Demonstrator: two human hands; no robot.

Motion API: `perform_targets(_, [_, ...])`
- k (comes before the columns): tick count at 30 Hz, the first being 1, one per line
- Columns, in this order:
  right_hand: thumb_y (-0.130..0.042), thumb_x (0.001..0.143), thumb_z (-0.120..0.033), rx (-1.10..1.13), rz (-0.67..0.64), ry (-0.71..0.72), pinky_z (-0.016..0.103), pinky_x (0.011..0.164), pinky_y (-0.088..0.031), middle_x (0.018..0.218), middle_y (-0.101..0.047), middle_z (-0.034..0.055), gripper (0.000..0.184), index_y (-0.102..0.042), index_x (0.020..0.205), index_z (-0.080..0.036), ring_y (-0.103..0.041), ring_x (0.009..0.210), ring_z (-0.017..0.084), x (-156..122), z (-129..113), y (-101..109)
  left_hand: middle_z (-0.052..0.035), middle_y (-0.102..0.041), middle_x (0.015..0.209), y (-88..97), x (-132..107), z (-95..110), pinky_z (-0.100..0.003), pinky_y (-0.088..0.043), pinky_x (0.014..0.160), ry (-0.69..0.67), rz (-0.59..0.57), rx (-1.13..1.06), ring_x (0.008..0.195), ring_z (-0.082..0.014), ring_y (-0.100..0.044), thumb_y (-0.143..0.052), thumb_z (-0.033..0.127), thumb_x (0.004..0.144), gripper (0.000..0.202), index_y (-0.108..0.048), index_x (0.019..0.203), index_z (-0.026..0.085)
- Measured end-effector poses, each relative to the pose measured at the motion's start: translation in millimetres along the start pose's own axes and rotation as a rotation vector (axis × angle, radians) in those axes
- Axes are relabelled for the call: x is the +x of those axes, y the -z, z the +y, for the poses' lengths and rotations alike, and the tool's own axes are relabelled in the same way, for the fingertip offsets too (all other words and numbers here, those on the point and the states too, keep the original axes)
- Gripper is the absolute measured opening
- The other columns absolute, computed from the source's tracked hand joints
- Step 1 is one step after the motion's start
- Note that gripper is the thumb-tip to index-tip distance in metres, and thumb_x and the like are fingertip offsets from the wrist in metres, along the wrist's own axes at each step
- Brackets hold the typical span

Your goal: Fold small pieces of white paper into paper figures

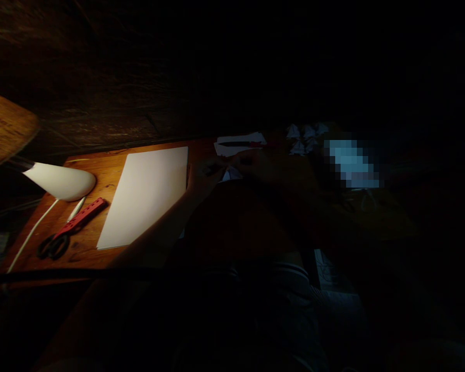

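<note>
The scene is very dark, lit only from the left. My left hand (204, 174) rests on the wooden desk (108, 168) just right of a large white sheet of paper (147, 195); its fingers look curled around something small and dark that I cannot make out. My right hand (256, 164) is a dim shape beside it, meeting the left hand over a small white paper piece (232, 174). Its fingers are lost in shadow. More white paper pieces (238, 143) lie just beyond both hands.
A white lamp head (62, 182) with its white cable (31, 235) sits at the desk's left. Black-handled scissors (54, 245), a red ruler (83, 216) and a pale pen (76, 208) lie beside it. Crumpled white paper (306, 137) and a blurred bluish glowing patch (352, 164) are at right.
</note>
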State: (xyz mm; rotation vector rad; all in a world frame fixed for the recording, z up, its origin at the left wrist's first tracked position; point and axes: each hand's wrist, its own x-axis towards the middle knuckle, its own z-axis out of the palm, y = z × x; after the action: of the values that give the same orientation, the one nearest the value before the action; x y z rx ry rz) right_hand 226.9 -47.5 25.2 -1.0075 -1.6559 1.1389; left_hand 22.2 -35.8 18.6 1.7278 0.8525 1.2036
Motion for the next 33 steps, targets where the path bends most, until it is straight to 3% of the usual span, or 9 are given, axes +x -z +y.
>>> perform_targets(7, [-0.077,0.086,-0.037,-0.014,0.021,-0.003,0.027,0.065,-0.044,0.076,-0.065,0.0014,0.022,-0.071,0.078,-0.017,-0.053,0.071,0.014,3.0,5.9,-0.1,-0.0022,-0.069,0.067,1.2,-0.5,14.1,-0.025,-0.049,0.059,-0.054,-0.015,0.034,0.064,-0.0136,-0.064,-0.081,0.047,0.088,0.035,-0.075,0.069,0.019])
perform_targets(16, [-0.077,0.084,-0.046,-0.017,-0.015,0.013,0.027,0.066,-0.045,0.076,-0.064,0.0016,0.032,-0.065,0.075,-0.018,-0.053,0.073,0.014,-0.1,-0.9,0.2,-0.0017,-0.073,0.068,1.2,0.9,10.5,-0.024,-0.047,0.056,0.056,-0.013,0.051,0.064,-0.0135,-0.064,-0.083,0.046,0.086,0.029,-0.079,0.072,0.020])
perform_targets(21, [-0.073,0.084,-0.040,-0.041,-0.017,0.013,0.026,0.066,-0.044,0.074,-0.062,-0.0001,0.027,-0.060,0.073,-0.019,-0.051,0.070,0.012,-0.4,-1.8,0.4,0.0007,-0.068,0.060,0.6,0.4,9.0,-0.023,-0.043,0.052,0.099,-0.043,0.031,0.056,-0.0108,-0.058,-0.087,0.039,0.081,0.024,-0.079,0.069,0.020])
perform_targets(25, [-0.071,0.083,-0.035,-0.035,0.006,-0.016,0.026,0.065,-0.042,0.074,-0.060,-0.0009,0.020,-0.063,0.076,-0.018,-0.049,0.068,0.012,-1.5,-2.1,0.6,-0.0010,-0.075,0.070,-0.9,-0.8,5.7,-0.024,-0.049,0.057,0.136,-0.025,-0.016,0.062,-0.0123,-0.064,-0.088,0.032,0.078,0.013,-0.082,0.077,0.021])
perform_targets(33, [-0.073,0.084,-0.033,-0.030,0.028,-0.046,0.027,0.068,-0.043,0.077,-0.064,0.0008,0.018,-0.069,0.078,-0.017,-0.053,0.073,0.013,-3.5,-5.3,1.5,-0.0046,-0.082,0.084,-0.9,-0.6,0.3,-0.028,-0.058,0.068,0.178,-0.017,-0.044,0.075,-0.0166,-0.074,-0.086,0.024,0.076,0.010,-0.084,0.085,0.020])
